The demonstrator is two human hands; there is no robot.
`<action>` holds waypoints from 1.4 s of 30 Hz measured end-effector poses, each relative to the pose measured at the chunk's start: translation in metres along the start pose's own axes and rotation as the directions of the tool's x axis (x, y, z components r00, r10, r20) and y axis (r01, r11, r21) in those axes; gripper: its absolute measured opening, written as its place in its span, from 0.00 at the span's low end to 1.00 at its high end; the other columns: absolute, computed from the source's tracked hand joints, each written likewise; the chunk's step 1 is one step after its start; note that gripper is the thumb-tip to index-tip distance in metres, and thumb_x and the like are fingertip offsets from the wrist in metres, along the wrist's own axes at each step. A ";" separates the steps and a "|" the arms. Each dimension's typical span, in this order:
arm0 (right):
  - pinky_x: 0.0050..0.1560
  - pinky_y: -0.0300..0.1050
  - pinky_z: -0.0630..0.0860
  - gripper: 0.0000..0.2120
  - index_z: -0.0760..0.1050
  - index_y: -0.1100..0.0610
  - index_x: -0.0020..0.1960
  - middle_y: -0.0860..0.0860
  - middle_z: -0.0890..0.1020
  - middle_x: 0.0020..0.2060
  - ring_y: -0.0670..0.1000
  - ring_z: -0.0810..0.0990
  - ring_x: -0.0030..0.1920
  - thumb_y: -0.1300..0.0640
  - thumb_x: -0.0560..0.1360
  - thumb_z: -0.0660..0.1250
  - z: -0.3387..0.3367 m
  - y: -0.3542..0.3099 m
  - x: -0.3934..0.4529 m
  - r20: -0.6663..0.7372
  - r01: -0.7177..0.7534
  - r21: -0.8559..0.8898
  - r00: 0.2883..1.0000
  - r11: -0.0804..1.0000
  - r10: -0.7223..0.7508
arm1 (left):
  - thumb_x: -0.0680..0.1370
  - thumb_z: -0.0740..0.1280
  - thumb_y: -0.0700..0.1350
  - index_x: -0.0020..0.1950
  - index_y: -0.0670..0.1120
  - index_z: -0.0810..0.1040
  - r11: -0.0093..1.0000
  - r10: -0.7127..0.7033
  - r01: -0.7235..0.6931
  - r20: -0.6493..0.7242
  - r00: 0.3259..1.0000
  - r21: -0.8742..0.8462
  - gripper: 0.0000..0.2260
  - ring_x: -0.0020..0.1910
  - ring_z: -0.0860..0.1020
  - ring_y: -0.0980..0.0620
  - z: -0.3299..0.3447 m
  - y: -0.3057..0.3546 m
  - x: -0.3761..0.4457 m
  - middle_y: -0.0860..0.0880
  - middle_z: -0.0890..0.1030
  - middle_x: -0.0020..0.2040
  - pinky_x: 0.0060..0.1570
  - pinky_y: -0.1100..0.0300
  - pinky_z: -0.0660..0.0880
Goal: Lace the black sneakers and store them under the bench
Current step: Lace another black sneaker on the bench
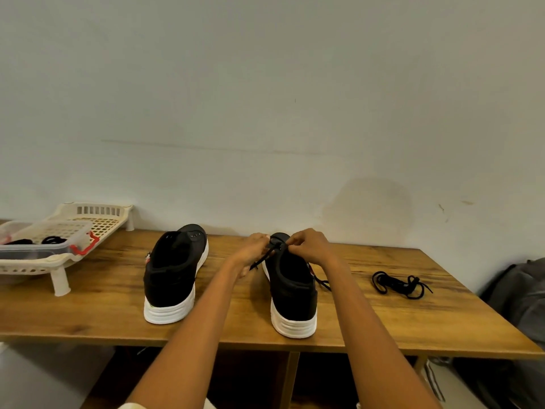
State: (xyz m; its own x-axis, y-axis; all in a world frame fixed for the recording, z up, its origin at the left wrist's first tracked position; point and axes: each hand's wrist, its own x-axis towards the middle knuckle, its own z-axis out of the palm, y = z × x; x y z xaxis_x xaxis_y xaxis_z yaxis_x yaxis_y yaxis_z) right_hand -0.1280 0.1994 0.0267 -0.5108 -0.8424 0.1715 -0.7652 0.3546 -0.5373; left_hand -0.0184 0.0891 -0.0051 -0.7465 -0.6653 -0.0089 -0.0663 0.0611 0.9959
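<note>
Bench of wood grain against a pale wall holds 2 black sneakers with white soles, heels toward the viewer. The left sneaker stands unlaced. At the right sneaker, the left hand and right hand each pinch a black lace near the toe eyelets. Lacing looks barely begun; next, likely, threading each end crosswise upward. A spare lace lies coiled to the right.

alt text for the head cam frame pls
Both hands, left hand and right hand, pinch a black lace at the toe of the right sneaker on a wooden bench. The left sneaker and a loose lace lie alongside.
</note>
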 end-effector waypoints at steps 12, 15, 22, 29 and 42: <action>0.47 0.40 0.75 0.09 0.83 0.54 0.49 0.50 0.84 0.48 0.50 0.81 0.49 0.60 0.71 0.67 -0.001 -0.034 0.010 -0.269 0.065 0.050 0.962 0.997 -0.049 | 0.78 0.66 0.44 0.48 0.40 0.79 0.984 0.159 -0.158 -0.012 0.987 0.077 0.08 0.44 0.80 0.52 0.018 0.007 -0.007 0.43 0.82 0.45 0.44 0.60 0.78; 0.53 0.42 0.76 0.17 0.78 0.56 0.61 0.53 0.81 0.54 0.51 0.79 0.54 0.57 0.73 0.67 -0.015 -0.027 0.009 -0.171 0.079 0.206 0.984 0.975 -0.044 | 0.77 0.68 0.43 0.50 0.38 0.81 0.972 0.208 -0.225 -0.198 0.958 -0.066 0.09 0.43 0.79 0.51 0.019 0.018 -0.003 0.44 0.82 0.44 0.47 0.60 0.78; 0.48 0.39 0.73 0.11 0.81 0.58 0.55 0.54 0.83 0.52 0.47 0.77 0.47 0.57 0.76 0.67 -0.013 -0.006 0.001 0.047 0.031 -0.009 0.998 0.999 -0.030 | 0.76 0.69 0.47 0.51 0.46 0.82 0.855 0.059 -0.229 -0.351 0.934 -0.465 0.07 0.39 0.74 0.54 0.017 0.036 -0.010 0.55 0.80 0.43 0.44 0.59 0.69; 0.42 0.40 0.69 0.09 0.83 0.53 0.49 0.48 0.84 0.49 0.50 0.80 0.49 0.52 0.75 0.66 -0.019 -0.038 0.000 -0.345 0.140 0.022 0.930 0.990 -0.124 | 0.78 0.65 0.50 0.55 0.43 0.80 0.953 0.223 -0.245 -0.137 0.965 -0.180 0.12 0.42 0.79 0.53 0.013 0.022 -0.007 0.48 0.83 0.46 0.43 0.63 0.75; 0.60 0.47 0.73 0.18 0.74 0.60 0.65 0.56 0.77 0.62 0.54 0.76 0.61 0.60 0.76 0.63 -0.021 -0.016 -0.002 0.125 -0.038 0.112 0.992 0.993 0.024 | 0.78 0.66 0.41 0.47 0.44 0.81 0.664 0.127 -0.330 -0.334 0.934 -0.671 0.04 0.33 0.81 0.54 0.011 0.048 -0.008 0.51 0.81 0.38 0.44 0.58 0.80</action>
State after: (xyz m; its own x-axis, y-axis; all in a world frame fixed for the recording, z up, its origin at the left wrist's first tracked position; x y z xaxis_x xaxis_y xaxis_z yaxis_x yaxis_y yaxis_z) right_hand -0.1231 0.2035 0.0520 -0.4761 -0.8777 0.0543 -0.6963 0.3385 -0.6328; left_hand -0.0228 0.1055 0.0416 -0.4841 -0.8624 0.1480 0.6466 -0.2386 0.7245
